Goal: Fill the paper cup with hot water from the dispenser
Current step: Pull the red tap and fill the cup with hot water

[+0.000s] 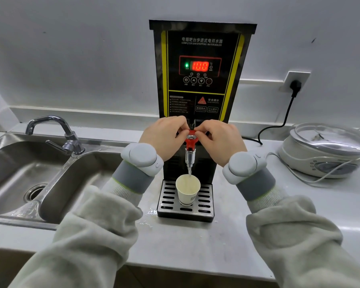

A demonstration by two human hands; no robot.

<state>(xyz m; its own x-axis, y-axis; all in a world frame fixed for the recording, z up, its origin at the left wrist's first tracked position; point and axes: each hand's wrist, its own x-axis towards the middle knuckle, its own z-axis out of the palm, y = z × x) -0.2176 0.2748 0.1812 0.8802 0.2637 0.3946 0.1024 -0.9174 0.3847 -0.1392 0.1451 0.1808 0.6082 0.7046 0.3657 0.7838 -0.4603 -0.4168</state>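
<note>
A black water dispenser (202, 59) stands against the wall, its red display reading 100. Its red tap handle (191, 140) sits above a metal spout (190, 159). My left hand (164, 136) and my right hand (220, 140) both pinch the red handle from either side. A thin stream of water falls from the spout into a white paper cup (188, 192), which stands upright on the slotted drip tray (164, 202) directly under the spout. The cup holds some water.
A steel double sink (29, 173) with a chrome faucet (67, 138) lies to the left. A white cooker with a glass lid (324, 150) sits at the right, cords trailing. A black plug (295, 86) is in the wall socket. Water drops (148, 217) lie beside the tray.
</note>
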